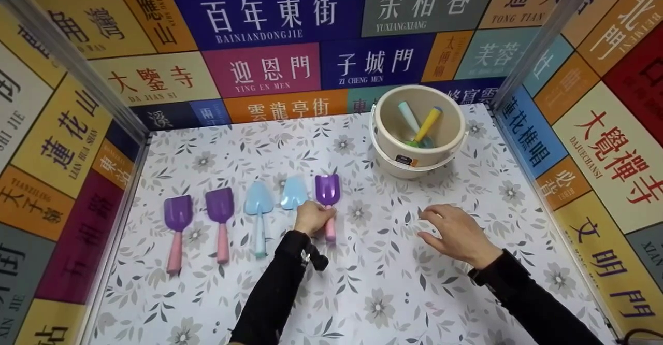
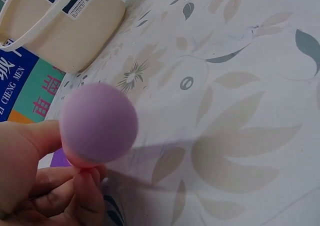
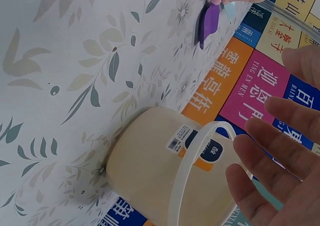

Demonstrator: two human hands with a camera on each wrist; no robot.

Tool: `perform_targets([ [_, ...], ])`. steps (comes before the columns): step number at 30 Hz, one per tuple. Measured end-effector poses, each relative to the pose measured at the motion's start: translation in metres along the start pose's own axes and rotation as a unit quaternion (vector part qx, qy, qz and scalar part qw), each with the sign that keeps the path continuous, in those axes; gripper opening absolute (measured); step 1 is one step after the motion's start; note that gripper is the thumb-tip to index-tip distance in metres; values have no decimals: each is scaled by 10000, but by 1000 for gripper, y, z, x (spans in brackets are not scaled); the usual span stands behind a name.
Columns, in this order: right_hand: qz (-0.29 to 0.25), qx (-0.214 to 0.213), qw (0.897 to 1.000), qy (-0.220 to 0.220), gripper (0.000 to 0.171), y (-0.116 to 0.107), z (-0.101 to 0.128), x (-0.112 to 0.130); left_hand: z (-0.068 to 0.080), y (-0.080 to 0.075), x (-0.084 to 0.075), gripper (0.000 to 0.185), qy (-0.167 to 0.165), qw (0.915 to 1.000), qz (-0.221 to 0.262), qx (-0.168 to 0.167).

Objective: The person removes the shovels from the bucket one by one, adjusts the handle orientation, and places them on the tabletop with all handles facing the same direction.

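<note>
Covering the floral surface (image 1: 362, 293): one cream bucket (image 1: 418, 127) holding two tools, then five small shovels in a row. Your left hand (image 1: 311, 216) grips the rightmost purple shovel (image 1: 328, 200) by its handle; your right hand (image 1: 456, 231) hovers with fingers spread, holding nothing.

From my seat I see a tabletop (image 1: 362, 303) covered in a pale sheet printed with grey-green leaves and small flowers. Three walls box it in: a back wall (image 1: 269, 29), a left wall (image 1: 46, 179) and a right wall (image 1: 611, 143), all papered with bright blocks of yellow, blue, pink, orange, grey and maroon carrying Chinese street names. Metal posts (image 1: 72, 60) stand in the two back corners. The light is even
</note>
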State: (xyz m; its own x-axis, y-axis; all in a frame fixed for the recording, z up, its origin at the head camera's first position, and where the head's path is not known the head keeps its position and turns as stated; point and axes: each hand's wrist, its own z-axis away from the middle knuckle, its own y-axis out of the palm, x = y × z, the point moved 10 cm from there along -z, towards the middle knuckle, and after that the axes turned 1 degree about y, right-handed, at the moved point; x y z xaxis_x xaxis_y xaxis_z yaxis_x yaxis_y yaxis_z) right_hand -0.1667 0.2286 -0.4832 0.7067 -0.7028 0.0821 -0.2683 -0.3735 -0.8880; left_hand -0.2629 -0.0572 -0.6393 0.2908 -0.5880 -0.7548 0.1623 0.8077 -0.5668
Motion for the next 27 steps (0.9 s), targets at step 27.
perform_targets([
  [27,41,-35,9999,-130,40,-2,2,2,2,3,10,34,-23,9997,222,-80],
])
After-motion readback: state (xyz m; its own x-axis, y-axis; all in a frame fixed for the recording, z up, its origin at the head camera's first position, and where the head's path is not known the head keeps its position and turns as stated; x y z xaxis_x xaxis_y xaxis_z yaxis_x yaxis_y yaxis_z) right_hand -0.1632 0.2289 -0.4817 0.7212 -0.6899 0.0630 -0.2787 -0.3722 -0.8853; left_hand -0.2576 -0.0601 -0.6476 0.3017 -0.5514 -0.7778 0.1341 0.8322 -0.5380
